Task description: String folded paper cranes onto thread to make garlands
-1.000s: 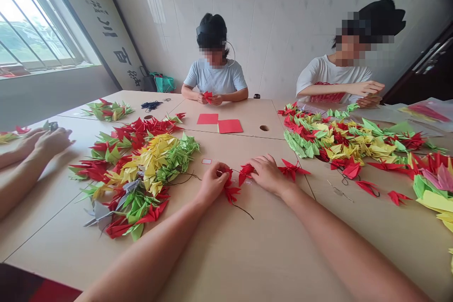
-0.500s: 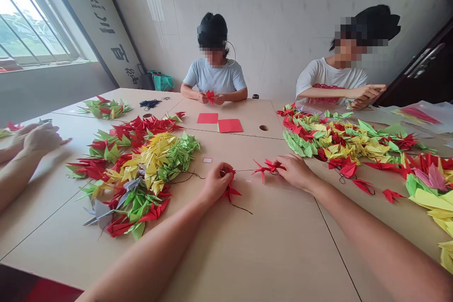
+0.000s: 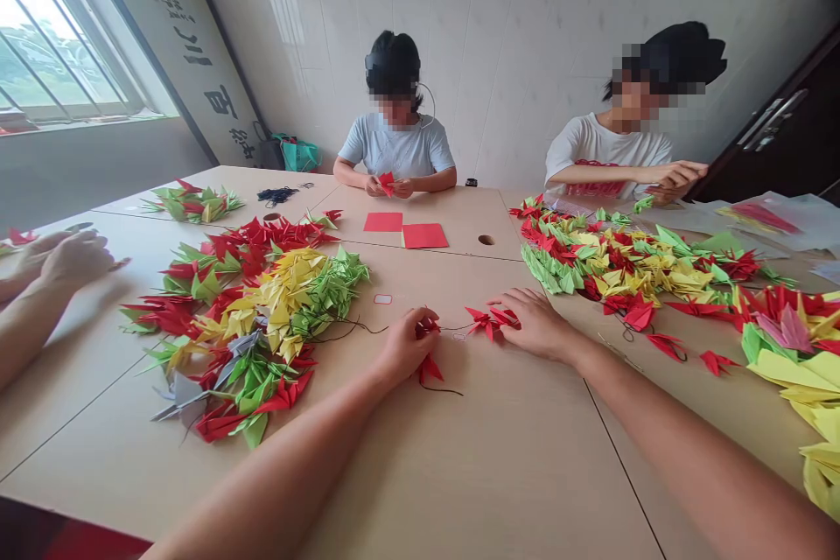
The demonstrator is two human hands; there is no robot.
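Over the middle of the table, my left hand (image 3: 408,343) is closed round a folded red paper crane (image 3: 430,367), whose lower points stick out below the fingers. A dark thread (image 3: 443,391) trails from it onto the tabletop. To the right, my right hand (image 3: 535,325) has its thumb and fingers bent about a second cluster of red paper cranes (image 3: 484,322), gripping its right side. Thread also spans the short gap between both hands. The part of each crane under my fingers is hidden.
A heap of strung cranes (image 3: 282,297) lies left, with more strings of cranes (image 3: 630,262) on the right. Red paper squares (image 3: 424,235) lie ahead. Two people (image 3: 394,140) sit opposite, and another person's hands (image 3: 72,258) rest at the left edge.
My right hand's fingers have spread a little and shifted slightly left on the red cranes. The left hand keeps its hold. The view has tilted slightly.
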